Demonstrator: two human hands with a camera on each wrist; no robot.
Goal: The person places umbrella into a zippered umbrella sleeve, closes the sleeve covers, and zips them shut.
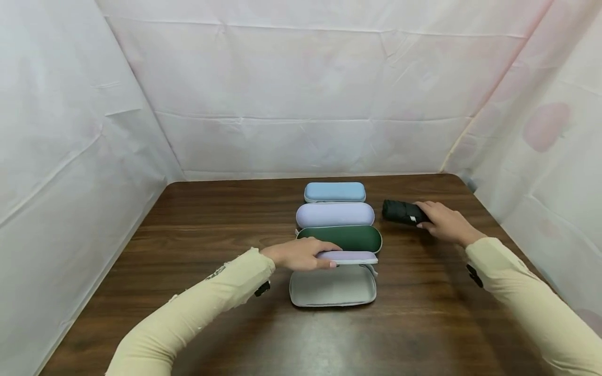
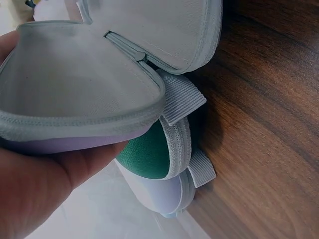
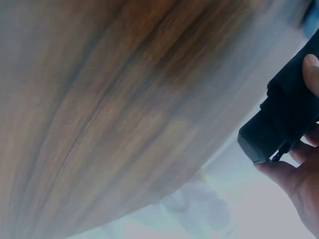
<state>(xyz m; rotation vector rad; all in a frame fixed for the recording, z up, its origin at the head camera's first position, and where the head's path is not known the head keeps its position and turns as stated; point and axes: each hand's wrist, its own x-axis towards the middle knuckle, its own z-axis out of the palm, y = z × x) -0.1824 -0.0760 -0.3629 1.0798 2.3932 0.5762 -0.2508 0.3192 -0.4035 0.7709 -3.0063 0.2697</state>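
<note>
My left hand (image 1: pixel 303 254) holds the raised lid of a lavender zip case (image 1: pixel 348 257), thumb on one side and fingers on the other. The case's grey-lined lower half (image 1: pixel 333 286) lies on the table, its inside facing up. In the left wrist view the lining of the open case (image 2: pixel 79 74) shows, with a zip and a grey tab at one end. To the right, my right hand (image 1: pixel 446 222) grips one end of a black folded umbrella (image 1: pixel 400 211). The right wrist view shows the umbrella's dark handle end (image 3: pixel 261 137) between thumb and fingers.
Behind the open case, a green case (image 1: pixel 350 237), a lavender case (image 1: pixel 335 214) and a light blue case (image 1: pixel 335 191) lie closed in a row. They rest on a brown wooden table (image 1: pixel 211 224). White sheets (image 1: pixel 305 94) hang behind and at both sides.
</note>
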